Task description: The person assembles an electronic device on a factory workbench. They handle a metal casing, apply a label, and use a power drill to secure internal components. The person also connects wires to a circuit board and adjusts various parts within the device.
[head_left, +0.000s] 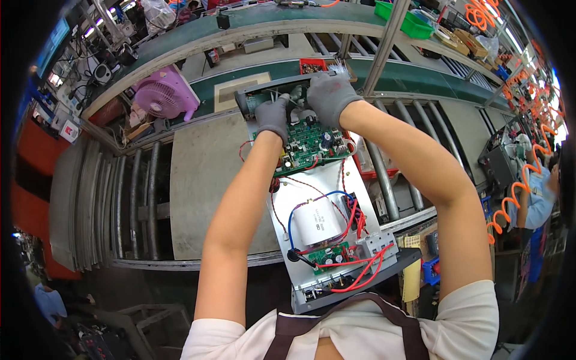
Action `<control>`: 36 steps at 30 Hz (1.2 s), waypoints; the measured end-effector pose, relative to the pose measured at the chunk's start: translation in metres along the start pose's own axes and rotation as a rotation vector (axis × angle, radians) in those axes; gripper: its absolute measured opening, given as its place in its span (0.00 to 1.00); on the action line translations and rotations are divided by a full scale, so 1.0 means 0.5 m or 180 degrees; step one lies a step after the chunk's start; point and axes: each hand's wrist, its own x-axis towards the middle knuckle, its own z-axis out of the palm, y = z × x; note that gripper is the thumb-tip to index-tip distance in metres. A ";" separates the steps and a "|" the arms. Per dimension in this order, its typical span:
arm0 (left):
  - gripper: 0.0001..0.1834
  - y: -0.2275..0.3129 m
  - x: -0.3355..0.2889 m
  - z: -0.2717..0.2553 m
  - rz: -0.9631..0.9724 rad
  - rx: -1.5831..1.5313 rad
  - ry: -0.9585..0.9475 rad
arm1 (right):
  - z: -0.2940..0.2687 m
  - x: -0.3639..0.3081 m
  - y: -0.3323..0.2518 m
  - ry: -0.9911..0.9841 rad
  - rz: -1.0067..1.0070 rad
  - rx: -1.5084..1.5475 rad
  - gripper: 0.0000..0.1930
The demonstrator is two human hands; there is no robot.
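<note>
An open metal chassis (277, 207) lies in front of me, its far end panel (243, 99) dark and upright. Both my hands wear grey gloves and work just inside that panel. The fingers of my left hand (273, 117) are closed beside thin pale strips; what they grip is too small to make out. My right hand (330, 99) is bent over the panel's right part, fingers curled and partly hidden. Below them sits a green circuit board (309, 143) with many components. Nearer me are a large white capacitor (318, 222), a small green board (331, 257) and a grey breaker (379, 245) with red wires.
The chassis rests over a roller conveyor (384, 180), with a flat grey board (207, 198) on its left. A purple fan (159, 99) stands far left. Beyond the panel are a red bin (312, 65) of small parts and white cable ties (339, 68). A metal post (384, 45) rises behind.
</note>
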 end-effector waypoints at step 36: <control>0.09 -0.049 -0.225 0.035 0.2146 0.4194 -0.2353 | 0.245 -0.380 0.036 0.1219 0.0370 0.0941 0.19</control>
